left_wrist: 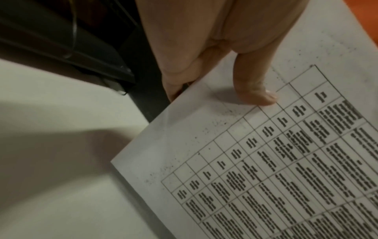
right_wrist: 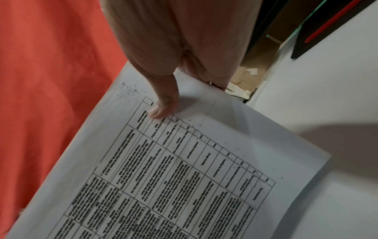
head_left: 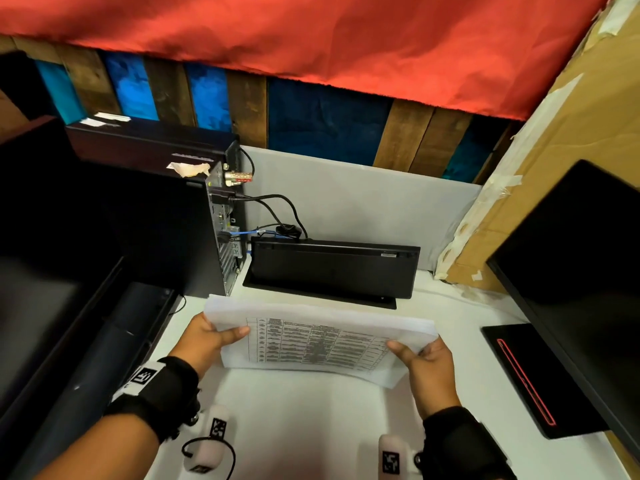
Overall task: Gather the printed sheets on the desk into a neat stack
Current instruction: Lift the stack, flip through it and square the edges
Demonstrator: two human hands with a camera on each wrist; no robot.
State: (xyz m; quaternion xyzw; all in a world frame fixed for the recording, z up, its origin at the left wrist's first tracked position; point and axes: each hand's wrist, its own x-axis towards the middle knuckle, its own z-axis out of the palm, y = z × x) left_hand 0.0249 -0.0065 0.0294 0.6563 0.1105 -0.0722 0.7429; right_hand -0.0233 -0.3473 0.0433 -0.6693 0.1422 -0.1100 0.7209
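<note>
A bundle of printed sheets (head_left: 311,341) with a table of dark text on top is lifted above the white desk (head_left: 298,427), tilted toward me. My left hand (head_left: 211,336) grips its left edge, thumb on top and fingers underneath. My right hand (head_left: 422,358) grips the right edge the same way. The left wrist view shows my thumb pressing the top sheet (left_wrist: 255,161) near the table's corner. In the right wrist view the top sheet (right_wrist: 184,169) bows slightly, and a lower sheet's corner sticks out at the right.
A black computer tower (head_left: 152,216) with cables stands at the left. A black keyboard (head_left: 332,268) leans upright at the back of the desk. A black monitor (head_left: 581,258) and its base (head_left: 533,375) with a red line stand at the right. Cardboard (head_left: 554,133) rises behind.
</note>
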